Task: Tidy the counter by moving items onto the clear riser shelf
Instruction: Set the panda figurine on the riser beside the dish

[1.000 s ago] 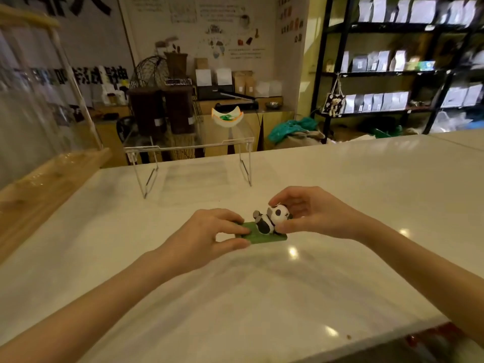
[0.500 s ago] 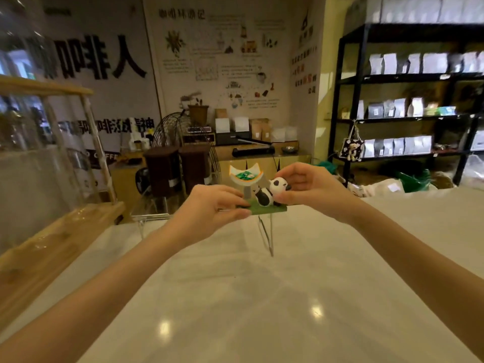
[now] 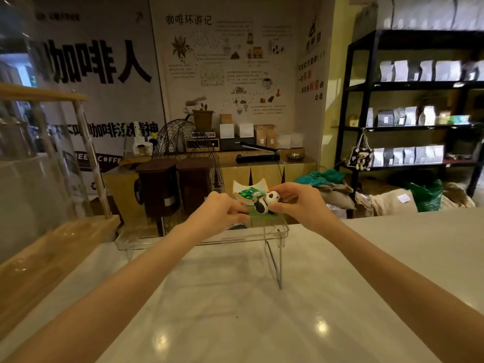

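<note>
A small panda figurine (image 3: 265,202) lies on a flat green base. Both hands hold it over the top of the clear riser shelf (image 3: 275,231) on the white counter (image 3: 235,310). My left hand (image 3: 218,213) pinches the left edge of the green base. My right hand (image 3: 301,200) grips the panda's head and the base's right side. Whether the base touches the shelf top I cannot tell. A white curved dish with a green and orange print (image 3: 248,191) stands on the shelf just behind the panda.
A wooden and glass display case (image 3: 39,179) stands along the counter's left side. Behind the counter are dark brown bins (image 3: 157,187), a wire fan (image 3: 183,142) and a black rack of bags (image 3: 419,113). The riser's thin legs (image 3: 277,260) rest on the counter.
Both hands lifted the panda figurine off the counter and carried it forward and up to the riser shelf's top. The view has tilted up with them.
</note>
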Available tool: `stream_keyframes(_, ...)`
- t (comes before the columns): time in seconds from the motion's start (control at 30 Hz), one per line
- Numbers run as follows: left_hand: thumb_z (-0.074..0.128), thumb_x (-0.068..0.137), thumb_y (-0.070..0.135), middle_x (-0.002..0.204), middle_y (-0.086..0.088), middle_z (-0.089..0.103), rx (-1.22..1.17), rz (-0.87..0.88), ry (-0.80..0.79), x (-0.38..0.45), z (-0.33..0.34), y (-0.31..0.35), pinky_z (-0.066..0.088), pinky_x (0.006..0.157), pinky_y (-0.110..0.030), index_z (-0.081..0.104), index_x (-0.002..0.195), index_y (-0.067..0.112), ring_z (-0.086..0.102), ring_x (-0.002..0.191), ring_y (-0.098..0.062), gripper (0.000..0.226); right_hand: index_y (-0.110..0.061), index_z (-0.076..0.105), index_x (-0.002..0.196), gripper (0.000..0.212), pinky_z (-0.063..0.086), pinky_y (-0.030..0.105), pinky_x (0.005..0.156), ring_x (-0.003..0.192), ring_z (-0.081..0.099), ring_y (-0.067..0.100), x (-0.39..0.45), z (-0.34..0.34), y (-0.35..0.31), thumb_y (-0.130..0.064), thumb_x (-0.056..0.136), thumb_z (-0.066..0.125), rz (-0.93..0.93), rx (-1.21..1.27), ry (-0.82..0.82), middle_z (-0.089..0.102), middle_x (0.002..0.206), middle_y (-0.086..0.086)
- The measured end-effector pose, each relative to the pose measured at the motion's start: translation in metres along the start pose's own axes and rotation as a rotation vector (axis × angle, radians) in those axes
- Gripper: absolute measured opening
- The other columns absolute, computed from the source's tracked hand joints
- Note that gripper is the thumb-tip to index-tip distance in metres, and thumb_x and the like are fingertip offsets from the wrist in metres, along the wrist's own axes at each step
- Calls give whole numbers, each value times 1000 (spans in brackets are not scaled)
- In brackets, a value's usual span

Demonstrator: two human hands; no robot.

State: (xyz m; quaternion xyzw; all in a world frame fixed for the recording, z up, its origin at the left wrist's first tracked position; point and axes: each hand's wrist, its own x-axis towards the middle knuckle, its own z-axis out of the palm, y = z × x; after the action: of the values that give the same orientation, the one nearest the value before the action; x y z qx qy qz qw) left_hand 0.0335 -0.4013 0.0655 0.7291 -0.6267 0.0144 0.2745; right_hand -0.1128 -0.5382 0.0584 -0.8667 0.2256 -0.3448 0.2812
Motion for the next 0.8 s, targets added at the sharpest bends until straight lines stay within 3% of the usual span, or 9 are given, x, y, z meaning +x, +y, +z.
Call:
stream_keyframes(0.2, 65, 79, 21, 113, -9, 69, -51, -46, 10, 13, 12, -16, 45, 94, -26, 68, 103, 12, 60, 106, -15, 26, -18, 64, 111, 41, 40, 12, 67, 85, 58, 7, 10, 10, 12, -25, 71, 73, -11, -62, 63, 71, 105, 1)
stream_keyframes(0.4, 65, 78, 22, 120, -9, 64, -66, -49, 37, 18, 20, -23, 43, 89, -20, 67, 103, 11, 56, 100, -4, 27, -15, 63, 111, 41, 50, 28, 81, 89, 59, 10, 12, 12, 13, -23, 72, 73, -1, -61, 66, 70, 107, 4)
stream_keyframes(0.53, 65, 79, 26, 122, -6, 64, -14, -54, 49, 19, 22, -23, 48, 89, -26, 67, 104, 14, 60, 99, -12, 28, -14, 62, 108, 38, 52, 31, 82, 90, 60, 12, 10, 13, 15, -23, 72, 74, 22, -38, 76, 69, 105, 4)
stream_keyframes(0.73, 60, 83, 26, 118, -9, 66, 29, -28, 28, 19, 20, -17, 48, 80, -27, 65, 107, 13, 61, 96, -17, 28, -15, 56, 112, 37, 44, 15, 71, 90, 56, 10, 3, 12, 13, -22, 78, 69, 41, -3, 43, 66, 109, 3)
stream_keyframes(0.8, 54, 86, 31, 116, -8, 66, 48, -32, -24, 17, 17, -13, 48, 73, -26, 65, 109, 15, 60, 87, -15, 30, -16, 53, 118, 41, 44, 15, 73, 94, 55, 11, -5, 8, 10, -21, 79, 67, 89, 64, -11, 63, 114, 3)
